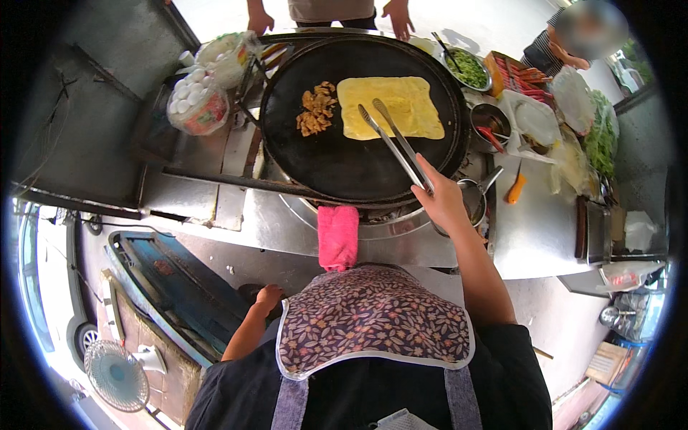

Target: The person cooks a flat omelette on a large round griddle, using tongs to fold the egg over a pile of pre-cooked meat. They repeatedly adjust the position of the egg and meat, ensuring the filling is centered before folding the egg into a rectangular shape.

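My right hand (442, 198) is closed around the handle end of metal tongs (400, 148). The tongs' tips are apart over a yellow rectangular flatbread (357, 107) on a round black griddle (301, 161); whether they touch it I cannot tell. Left of the flatbread lies a pile of browned meat pieces (316, 109). My left hand (270, 294) hangs low beside my apron, below the counter, with no object visible in it; its fingers are partly hidden. A folded pink cloth (338, 236) hangs at the griddle's near edge.
A bag of eggs (191, 99) stands left of the griddle. On the right are a bowl of chopped greens (466, 69), packaged red sausages (524, 80), a pot with a red-handled utensil (490, 121), a saucepan (473, 201) and an orange-handled knife (517, 188). People stand across the counter.
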Demonstrator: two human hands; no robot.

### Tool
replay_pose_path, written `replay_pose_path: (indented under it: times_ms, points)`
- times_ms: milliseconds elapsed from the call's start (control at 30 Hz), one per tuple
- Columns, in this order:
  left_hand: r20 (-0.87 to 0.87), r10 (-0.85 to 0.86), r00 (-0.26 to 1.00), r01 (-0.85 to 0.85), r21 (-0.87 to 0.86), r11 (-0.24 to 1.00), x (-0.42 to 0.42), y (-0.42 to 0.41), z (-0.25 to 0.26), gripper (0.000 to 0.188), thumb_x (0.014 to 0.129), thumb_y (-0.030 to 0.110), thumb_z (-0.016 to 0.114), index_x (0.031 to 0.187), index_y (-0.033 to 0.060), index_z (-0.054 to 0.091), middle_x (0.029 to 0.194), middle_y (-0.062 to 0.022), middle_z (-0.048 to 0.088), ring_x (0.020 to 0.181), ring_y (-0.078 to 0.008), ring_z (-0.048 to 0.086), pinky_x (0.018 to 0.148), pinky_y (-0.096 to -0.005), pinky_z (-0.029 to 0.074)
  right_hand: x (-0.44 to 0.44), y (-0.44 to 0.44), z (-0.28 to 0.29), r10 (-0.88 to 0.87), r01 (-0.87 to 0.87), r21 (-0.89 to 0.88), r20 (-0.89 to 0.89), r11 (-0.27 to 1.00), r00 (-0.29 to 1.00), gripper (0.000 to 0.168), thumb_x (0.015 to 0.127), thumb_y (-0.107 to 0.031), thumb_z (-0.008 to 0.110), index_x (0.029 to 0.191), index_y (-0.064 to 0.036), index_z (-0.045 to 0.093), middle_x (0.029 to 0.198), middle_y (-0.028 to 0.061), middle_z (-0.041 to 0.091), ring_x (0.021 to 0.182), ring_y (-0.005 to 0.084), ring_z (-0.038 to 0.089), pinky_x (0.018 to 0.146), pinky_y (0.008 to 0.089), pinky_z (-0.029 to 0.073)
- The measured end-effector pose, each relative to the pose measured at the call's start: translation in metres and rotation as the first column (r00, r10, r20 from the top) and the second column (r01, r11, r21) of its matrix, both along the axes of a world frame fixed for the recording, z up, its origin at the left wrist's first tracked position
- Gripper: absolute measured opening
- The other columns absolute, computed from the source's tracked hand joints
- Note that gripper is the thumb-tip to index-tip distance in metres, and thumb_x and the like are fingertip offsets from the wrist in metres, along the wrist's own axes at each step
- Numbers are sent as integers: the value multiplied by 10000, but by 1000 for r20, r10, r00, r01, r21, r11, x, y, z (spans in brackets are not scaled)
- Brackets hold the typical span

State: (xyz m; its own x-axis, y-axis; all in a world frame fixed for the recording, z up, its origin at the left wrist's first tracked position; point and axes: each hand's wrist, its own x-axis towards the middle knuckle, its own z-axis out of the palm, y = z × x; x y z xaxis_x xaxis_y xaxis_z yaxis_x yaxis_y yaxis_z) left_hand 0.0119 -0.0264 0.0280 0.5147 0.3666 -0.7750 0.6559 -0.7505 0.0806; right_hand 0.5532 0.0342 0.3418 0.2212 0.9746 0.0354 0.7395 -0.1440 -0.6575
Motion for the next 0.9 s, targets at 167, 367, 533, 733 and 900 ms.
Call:
replay_pose_path:
  times_ms: [167,367,533,733,900]
  points:
    - [-10,20,1000,-20,17,1000,-9,-2,-7,308,847,184,546,1144,149,620,1176,-72,615,1170,-238,543,973,-335,449,5,13,-22,41,-25,-113,142,993,989,684,841,-251,677,1451,-239,369,790,103,644,692,284,632,630,371,494]
    - [99,56,993,-65,82,995,29,7,15,244,820,199,550,1039,138,637,1073,-63,628,1126,-235,552,933,-346,450,11,-7,-12,-94,113,108,-171,988,981,765,802,-274,725,1447,-110,349,806,132,634,649,284,611,623,373,485]
    - [108,284,953,-280,-52,959,1,-15,-26,227,836,222,540,1017,141,651,1069,-72,635,1078,-241,576,882,-365,468,52,-54,-28,-443,519,304,-288,799,849,751,849,-140,677,1475,-63,269,1135,123,564,747,151,578,578,271,495]
    - [52,182,982,-179,-50,983,-11,-16,-35,220,855,250,528,990,145,667,1065,-83,644,1020,-249,605,820,-387,491,147,-156,-81,-822,903,-36,-432,427,372,752,854,-154,658,1471,-68,237,1134,138,540,863,215,600,639,309,538]
    - [97,-66,993,58,78,995,8,16,-23,229,880,274,516,985,150,677,1051,-101,655,948,-269,632,756,-411,510,203,-219,-120,-884,932,-148,294,332,362,743,798,-220,657,1434,-68,303,1212,249,489,1121,377,502,940,460,421]
